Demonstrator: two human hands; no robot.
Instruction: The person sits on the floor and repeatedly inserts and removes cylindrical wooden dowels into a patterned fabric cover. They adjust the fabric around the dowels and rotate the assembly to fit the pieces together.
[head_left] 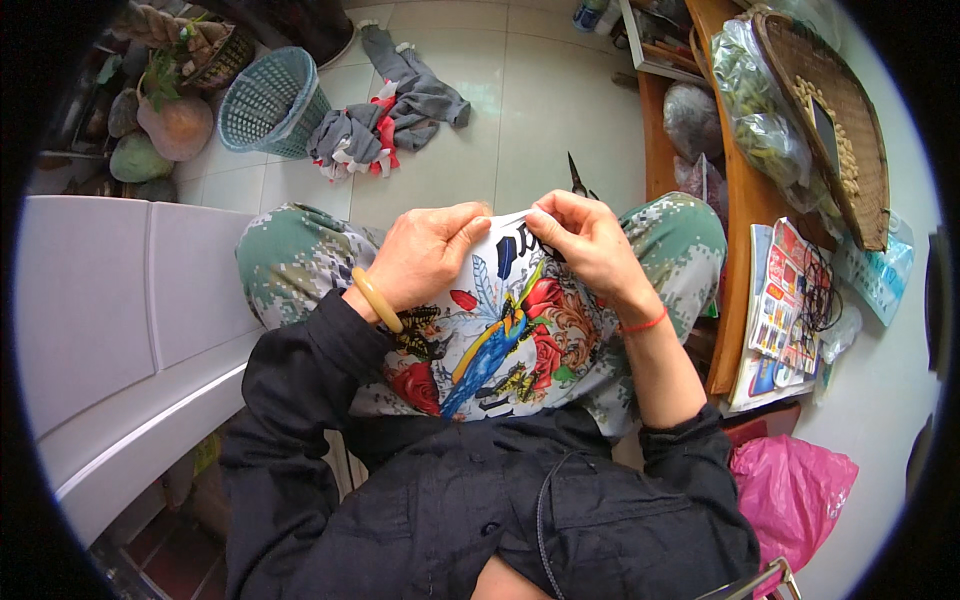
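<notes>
Across my lap lies a white cloth [490, 345] printed with a blue and yellow parrot, red roses and butterflies. Its far edge is pinched between the thumb and fingers of my left hand [425, 252], which wears a pale yellow bangle [376, 300] at the wrist. My right hand [590, 245] grips the same edge close by, a red string [645, 322] around its wrist. A small stretch of the edge is taut between both hands. Just beyond the right hand, a black pointed tool [576, 175] shows only in part.
Grey, red and white cloth pieces [390, 110] are heaped on the tiled floor beside a blue-green plastic basket [275, 105]. Pumpkins [175, 128] sit far left. A wooden table [738, 340] at right bears flyers [785, 290], bagged greens and a woven tray [870, 150]. A pink bag [790, 495] is near right.
</notes>
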